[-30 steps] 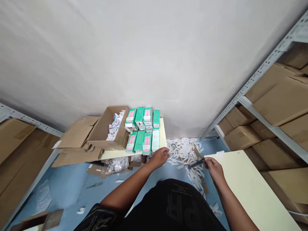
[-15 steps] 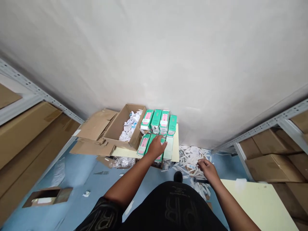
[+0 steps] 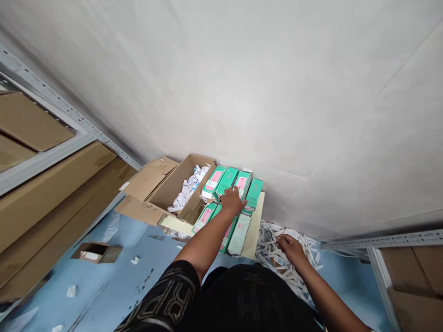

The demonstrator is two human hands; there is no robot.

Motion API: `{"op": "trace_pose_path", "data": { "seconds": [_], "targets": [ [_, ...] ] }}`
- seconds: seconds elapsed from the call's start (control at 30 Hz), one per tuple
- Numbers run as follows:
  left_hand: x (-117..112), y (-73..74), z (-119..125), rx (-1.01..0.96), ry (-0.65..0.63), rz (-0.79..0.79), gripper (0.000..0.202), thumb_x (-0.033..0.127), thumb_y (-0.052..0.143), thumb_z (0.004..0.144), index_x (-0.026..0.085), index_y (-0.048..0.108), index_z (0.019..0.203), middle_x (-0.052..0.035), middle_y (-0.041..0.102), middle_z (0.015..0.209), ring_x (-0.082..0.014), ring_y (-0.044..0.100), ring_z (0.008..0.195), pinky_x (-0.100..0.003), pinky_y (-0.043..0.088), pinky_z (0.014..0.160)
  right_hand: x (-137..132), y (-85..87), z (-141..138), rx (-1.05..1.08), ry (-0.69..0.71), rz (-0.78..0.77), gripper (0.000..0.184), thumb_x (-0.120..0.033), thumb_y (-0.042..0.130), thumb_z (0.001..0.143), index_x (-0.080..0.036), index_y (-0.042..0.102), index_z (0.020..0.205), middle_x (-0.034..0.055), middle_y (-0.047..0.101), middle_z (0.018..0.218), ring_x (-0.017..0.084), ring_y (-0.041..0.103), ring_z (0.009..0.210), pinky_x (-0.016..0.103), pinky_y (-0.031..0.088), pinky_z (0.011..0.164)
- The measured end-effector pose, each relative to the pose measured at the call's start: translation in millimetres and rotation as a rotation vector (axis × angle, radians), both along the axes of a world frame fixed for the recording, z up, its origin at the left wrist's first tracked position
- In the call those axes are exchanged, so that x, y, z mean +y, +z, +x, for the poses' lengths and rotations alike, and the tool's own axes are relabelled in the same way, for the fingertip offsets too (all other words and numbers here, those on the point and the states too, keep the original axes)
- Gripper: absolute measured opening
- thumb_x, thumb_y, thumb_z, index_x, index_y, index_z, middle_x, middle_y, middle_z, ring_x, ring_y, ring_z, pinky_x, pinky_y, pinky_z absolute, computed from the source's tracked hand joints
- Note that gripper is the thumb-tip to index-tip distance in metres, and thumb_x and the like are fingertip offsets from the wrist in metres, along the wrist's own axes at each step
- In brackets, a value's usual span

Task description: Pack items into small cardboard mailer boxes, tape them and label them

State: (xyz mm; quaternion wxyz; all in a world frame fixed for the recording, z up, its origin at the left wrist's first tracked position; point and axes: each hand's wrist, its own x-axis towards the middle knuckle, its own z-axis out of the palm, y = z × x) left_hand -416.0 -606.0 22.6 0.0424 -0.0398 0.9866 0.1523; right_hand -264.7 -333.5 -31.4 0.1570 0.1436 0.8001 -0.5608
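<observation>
Green boxes with pink panels point(image 3: 213, 180) stand in two rows on a pale yellow board point(image 3: 256, 226). My left hand point(image 3: 232, 201) reaches over the front row, fingers spread on the near end of the back row's boxes, its thumb out toward the rightmost green box point(image 3: 255, 191). Whether it grips a box cannot be made out. Under my wrist lie front-row boxes, among them a pale green one point(image 3: 239, 234). Off to the right, my right hand point(image 3: 291, 247) hangs above scattered white strips, its fingers curled together with nothing visible in them.
Left of the green boxes stands an open cardboard carton point(image 3: 166, 184) holding crumpled white paper point(image 3: 190, 186). White paper strips point(image 3: 308, 249) cover the floor on the right. Shelves with brown cartons point(image 3: 51, 207) flank both sides, and a wall point(image 3: 221, 92) rises behind.
My left hand has moved from the front row of boxes farther back, onto the back row. The rightmost green box now sits tilted. The view has shifted and turned.
</observation>
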Motion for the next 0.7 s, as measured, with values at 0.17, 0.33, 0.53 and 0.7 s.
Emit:
{"op": "trace_pose_path", "data": {
  "seconds": [0.17,0.33,0.53,0.7],
  "targets": [
    [1,4.4,-8,-0.038,0.057,0.027,0.072,0.034,0.069,0.081,0.011,0.043,0.145,-0.0257,0.057,0.132,-0.0403,0.058,0.121,-0.046,0.044,0.099,-1,4.6,-29,0.002,0.063,-0.001,0.031,-0.053,0.06,0.076,-0.023,0.07,0.078,0.0014,0.07,0.071,0.023,0.066,0.071,0.03,0.047,0.063],
    [-28,11.9,-14,-0.014,0.164,0.403,0.06,0.041,0.064,0.086,0.015,0.048,0.137,-0.0201,0.064,0.13,-0.0351,0.062,0.12,-0.042,0.047,0.098,-27,12.8,-33,0.026,0.038,-0.006,0.034,-0.056,0.06,0.076,-0.023,0.071,0.076,0.0018,0.069,0.067,0.023,0.065,0.07,0.032,0.048,0.064],
    [-68,19.4,21,0.017,0.08,0.992,0.053,0.034,0.059,0.09,0.02,0.043,0.138,-0.0098,0.067,0.123,-0.0241,0.066,0.108,-0.038,0.052,0.093,-87,36.4,-26,0.001,-0.103,-0.116,0.04,-0.061,0.064,0.076,-0.021,0.069,0.077,0.0051,0.072,0.075,0.023,0.066,0.07,0.033,0.051,0.065],
    [-79,20.5,73,0.194,-0.157,0.931,0.064,0.028,0.067,0.084,0.019,0.04,0.141,-0.0154,0.054,0.14,-0.0288,0.054,0.131,-0.046,0.043,0.112,-151,85.5,-26,0.087,-0.351,-0.297,0.061,-0.068,0.069,0.077,-0.021,0.064,0.116,0.0108,0.073,0.11,0.025,0.07,0.088,0.034,0.057,0.07]
  ]
}}
